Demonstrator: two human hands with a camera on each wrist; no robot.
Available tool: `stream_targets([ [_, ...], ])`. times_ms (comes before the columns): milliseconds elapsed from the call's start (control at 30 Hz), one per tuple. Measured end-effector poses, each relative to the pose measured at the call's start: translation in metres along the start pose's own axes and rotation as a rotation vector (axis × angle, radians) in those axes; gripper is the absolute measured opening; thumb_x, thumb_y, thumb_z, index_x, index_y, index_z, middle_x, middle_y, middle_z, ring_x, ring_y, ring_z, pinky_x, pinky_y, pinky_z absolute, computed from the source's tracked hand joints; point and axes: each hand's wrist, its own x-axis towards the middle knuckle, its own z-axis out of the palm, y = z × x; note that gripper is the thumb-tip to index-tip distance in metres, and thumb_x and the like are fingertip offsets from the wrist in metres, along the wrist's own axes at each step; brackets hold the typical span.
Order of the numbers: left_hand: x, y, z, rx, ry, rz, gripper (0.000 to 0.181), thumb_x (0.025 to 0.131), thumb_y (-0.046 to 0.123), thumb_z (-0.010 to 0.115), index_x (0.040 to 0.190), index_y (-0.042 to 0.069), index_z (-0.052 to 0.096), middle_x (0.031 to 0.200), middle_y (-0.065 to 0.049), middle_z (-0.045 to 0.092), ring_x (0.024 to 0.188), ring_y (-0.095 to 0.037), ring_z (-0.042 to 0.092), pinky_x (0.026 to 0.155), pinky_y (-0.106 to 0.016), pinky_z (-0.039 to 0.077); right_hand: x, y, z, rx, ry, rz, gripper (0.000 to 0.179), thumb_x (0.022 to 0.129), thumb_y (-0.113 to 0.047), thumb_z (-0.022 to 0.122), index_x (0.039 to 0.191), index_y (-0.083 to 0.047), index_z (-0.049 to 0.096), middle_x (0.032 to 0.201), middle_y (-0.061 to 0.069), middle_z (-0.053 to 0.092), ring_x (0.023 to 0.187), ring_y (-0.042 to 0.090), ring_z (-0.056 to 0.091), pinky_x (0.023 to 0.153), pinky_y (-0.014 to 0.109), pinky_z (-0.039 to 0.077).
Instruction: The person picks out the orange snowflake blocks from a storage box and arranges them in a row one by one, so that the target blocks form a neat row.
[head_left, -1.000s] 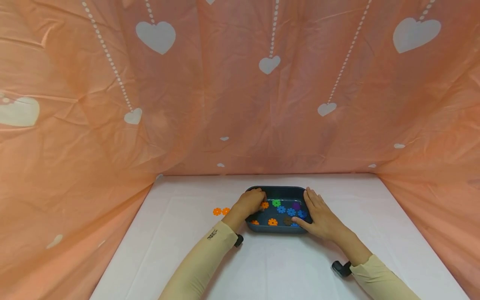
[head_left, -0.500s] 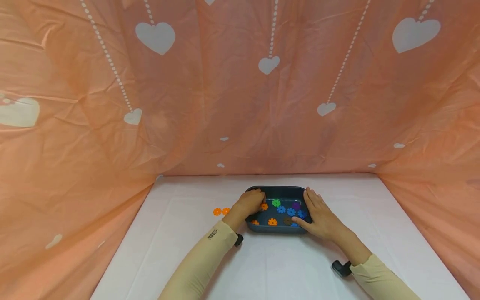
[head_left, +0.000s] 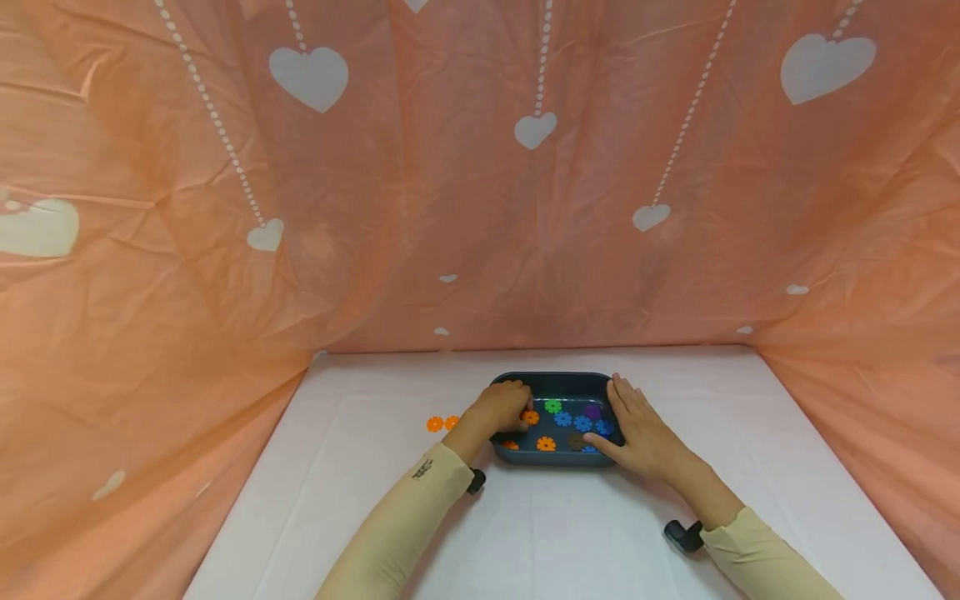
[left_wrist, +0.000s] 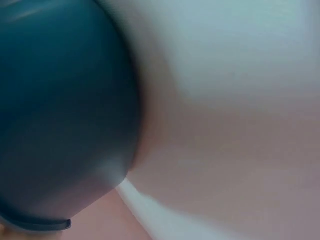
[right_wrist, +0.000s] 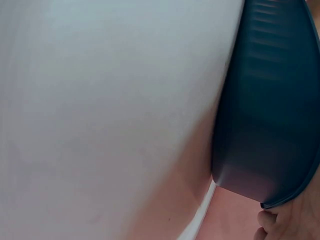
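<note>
A dark blue tray [head_left: 555, 458] stands on the white table, holding several small flower-shaped discs. My left hand [head_left: 501, 407] reaches over its left end with curled fingers; thumb and index finger pinch the edge of an orange flower-shaped disc [head_left: 531, 417]. My right hand [head_left: 643, 437] rests on the right end, fingers straight along the rim and thumb stretched over the inside. Between the hands lie a green disc [head_left: 552, 406], a blue disc [head_left: 582, 423], a purple disc [head_left: 592, 412], a brown disc [head_left: 575, 442] and another orange disc [head_left: 546, 444]. Both wrist views show mostly the tray's outer wall [left_wrist: 70, 110].
Two orange discs [head_left: 435, 424] lie side by side on the white tabletop [head_left: 540, 533], left of the tray and partly behind the left wrist. A peach curtain [head_left: 480, 208] with white hearts hangs around the back and sides.
The orange disc at my left fingertips has slid slightly toward the tray's front, and the left fingers have shifted a little with it. The right hand and tray have stayed in place.
</note>
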Motion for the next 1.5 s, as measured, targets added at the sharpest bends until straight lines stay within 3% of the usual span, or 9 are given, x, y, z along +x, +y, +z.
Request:
stream_targets([
  [400, -0.002, -0.004, 0.004, -0.025, 0.029, 0.023, 0.032, 0.096, 0.037, 0.081, 0.119, 0.018, 0.072, 0.112, 0.003, 0.066, 0.108, -0.016, 0.062, 0.102, -0.033, 0.052, 0.001, -0.002, 0.000, -0.001, -0.015, 0.008, 0.105, 0.100, -0.057, 0.068, 0.161, 0.017, 0.025, 0.171, 0.036, 0.018, 0.159, 0.054, 0.020, 0.127, 0.065, 0.019],
  [667, -0.008, -0.008, 0.001, -0.197, 0.070, 0.039, 0.034, 0.096, 0.035, 0.082, 0.121, 0.016, 0.070, 0.112, 0.004, 0.065, 0.102, -0.012, 0.061, 0.096, -0.032, 0.053, 0.001, -0.001, 0.001, 0.008, -0.038, 0.025, 0.107, 0.101, -0.059, 0.066, 0.163, 0.015, 0.021, 0.173, 0.034, 0.013, 0.160, 0.051, 0.015, 0.128, 0.063, 0.015],
  [867, -0.014, -0.010, -0.002, -0.268, 0.104, 0.071, 0.033, 0.096, 0.032, 0.082, 0.121, 0.015, 0.068, 0.111, 0.003, 0.063, 0.099, -0.011, 0.059, 0.094, -0.030, 0.052, 0.001, -0.001, -0.001, 0.009, -0.044, 0.032, 0.107, 0.101, -0.060, 0.065, 0.163, 0.015, 0.021, 0.173, 0.034, 0.013, 0.160, 0.052, 0.015, 0.129, 0.062, 0.015],
  [1133, -0.028, -0.019, -0.009, -0.357, 0.182, 0.046, 0.032, 0.095, 0.028, 0.083, 0.119, 0.015, 0.066, 0.115, 0.001, 0.064, 0.102, -0.014, 0.059, 0.094, -0.033, 0.052, 0.000, 0.000, -0.001, 0.008, -0.051, 0.036, 0.107, 0.101, -0.060, 0.066, 0.163, 0.015, 0.021, 0.173, 0.034, 0.014, 0.161, 0.052, 0.015, 0.129, 0.062, 0.015],
  [1500, -0.055, -0.044, -0.020, -0.491, 0.251, 0.023, 0.034, 0.095, 0.022, 0.082, 0.123, 0.013, 0.064, 0.119, -0.002, 0.064, 0.109, -0.024, 0.063, 0.092, -0.039, 0.054, 0.000, 0.000, -0.002, 0.000, -0.052, 0.035, 0.107, 0.101, -0.060, 0.066, 0.163, 0.015, 0.021, 0.173, 0.033, 0.014, 0.161, 0.051, 0.016, 0.129, 0.062, 0.016],
])
